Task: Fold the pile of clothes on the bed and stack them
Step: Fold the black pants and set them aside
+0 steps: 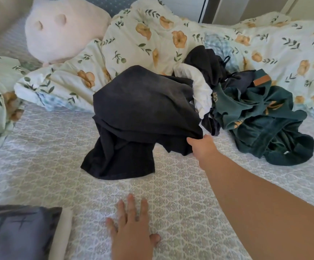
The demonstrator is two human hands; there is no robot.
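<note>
- Labels first: the teal green garment [261, 117] has a small tan patch near its top edge and some gold lettering on the fabric, but it's too crumpled to read any of it. There's also a tiny white tag low on it, unreadable.
- Pile count, as far as I can make out: one big dark charcoal garment [143, 109], one white piece [199, 89] poking out behind it, one black drawstring item [207, 62] at the back, plus the teal one on the right. All of it sits mid-bed on the patterned sheet [39, 147], just in front of the floral duvet [152, 34].
- Right hand [203, 147] is reaching out, fingers pinching the charcoal garment's lower corner.
- Left hand [133, 228] lies flat on the sheet, fingers spread, holding nothing.
- Bottom left: two folded pieces [21, 233], a grey one on a white one.
- One pink plush pillow [64, 29] up top.
</note>
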